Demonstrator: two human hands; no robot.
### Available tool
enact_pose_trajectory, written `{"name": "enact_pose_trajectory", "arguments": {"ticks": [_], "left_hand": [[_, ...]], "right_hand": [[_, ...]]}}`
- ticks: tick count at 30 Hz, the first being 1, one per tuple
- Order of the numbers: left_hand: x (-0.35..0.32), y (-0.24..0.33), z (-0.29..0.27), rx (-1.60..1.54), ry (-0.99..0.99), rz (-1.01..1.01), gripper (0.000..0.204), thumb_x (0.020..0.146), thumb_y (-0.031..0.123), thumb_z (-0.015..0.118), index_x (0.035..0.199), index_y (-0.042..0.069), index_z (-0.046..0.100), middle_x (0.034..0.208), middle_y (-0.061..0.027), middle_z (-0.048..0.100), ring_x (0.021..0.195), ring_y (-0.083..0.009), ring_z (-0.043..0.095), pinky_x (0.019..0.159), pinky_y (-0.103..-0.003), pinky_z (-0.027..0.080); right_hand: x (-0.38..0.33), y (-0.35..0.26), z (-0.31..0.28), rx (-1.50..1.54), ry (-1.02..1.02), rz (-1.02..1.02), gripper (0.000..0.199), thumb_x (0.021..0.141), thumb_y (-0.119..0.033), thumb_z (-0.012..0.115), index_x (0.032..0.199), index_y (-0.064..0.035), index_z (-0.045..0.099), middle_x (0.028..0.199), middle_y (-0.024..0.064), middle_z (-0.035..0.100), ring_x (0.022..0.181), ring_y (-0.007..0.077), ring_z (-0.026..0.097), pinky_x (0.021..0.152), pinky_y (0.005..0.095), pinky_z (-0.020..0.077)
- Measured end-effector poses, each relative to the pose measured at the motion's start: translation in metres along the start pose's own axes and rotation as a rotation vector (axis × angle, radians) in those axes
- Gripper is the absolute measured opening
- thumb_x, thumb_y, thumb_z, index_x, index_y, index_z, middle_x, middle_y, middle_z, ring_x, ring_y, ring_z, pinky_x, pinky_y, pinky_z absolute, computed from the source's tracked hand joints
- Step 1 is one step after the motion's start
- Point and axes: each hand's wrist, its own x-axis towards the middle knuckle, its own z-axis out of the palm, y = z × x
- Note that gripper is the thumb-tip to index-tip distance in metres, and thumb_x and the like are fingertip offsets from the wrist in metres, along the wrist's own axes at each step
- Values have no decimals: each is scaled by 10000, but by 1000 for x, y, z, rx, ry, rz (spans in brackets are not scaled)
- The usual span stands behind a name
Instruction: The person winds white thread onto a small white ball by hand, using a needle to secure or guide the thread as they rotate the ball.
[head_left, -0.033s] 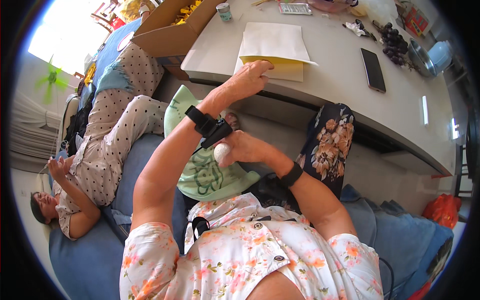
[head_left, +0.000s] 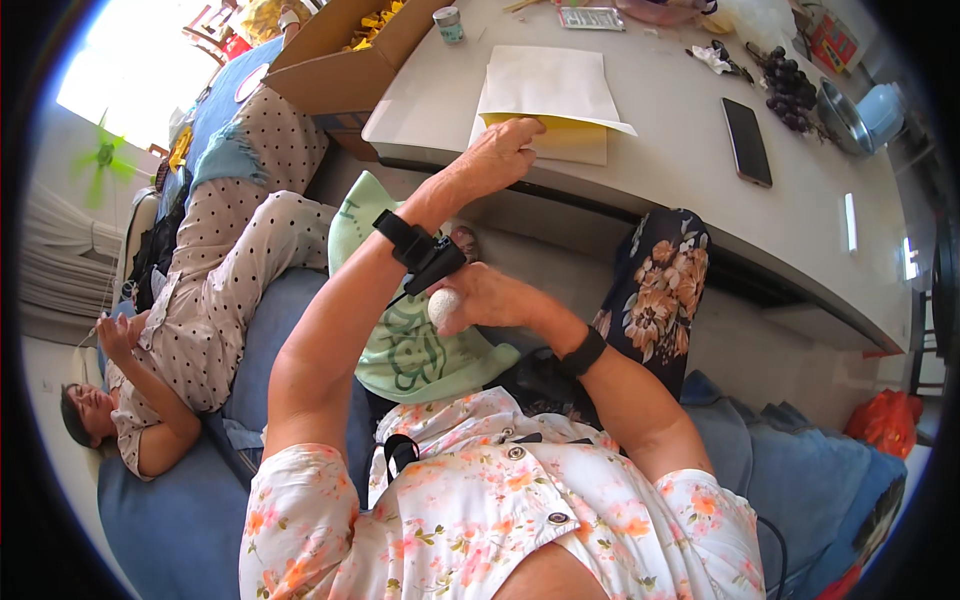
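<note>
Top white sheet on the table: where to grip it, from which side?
Probably pinch the white sheet at its near right corner, coming from the right. That corner juts past the yellow layer beneath, so should leave room for thumb and finger; the left hand is at the near edge, further left.

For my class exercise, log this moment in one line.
left hand: at paper | right hand: holds white ball | phone: on table
</note>
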Motion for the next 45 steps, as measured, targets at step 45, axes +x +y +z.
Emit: {"name": "enact_pose_trajectory", "arguments": {"ticks": [45], "left_hand": [[-148,0,16,-1041,158,-493,464,820,227,659,1188,-34,552,931,-89,634,794,-149,633,634,-273,539]], "right_hand": [[-185,65,-262,-1366,1280,568,670,646,-306,792,1185,-13,521,1196,189,536,1152,337,465,972,430,379]]}}
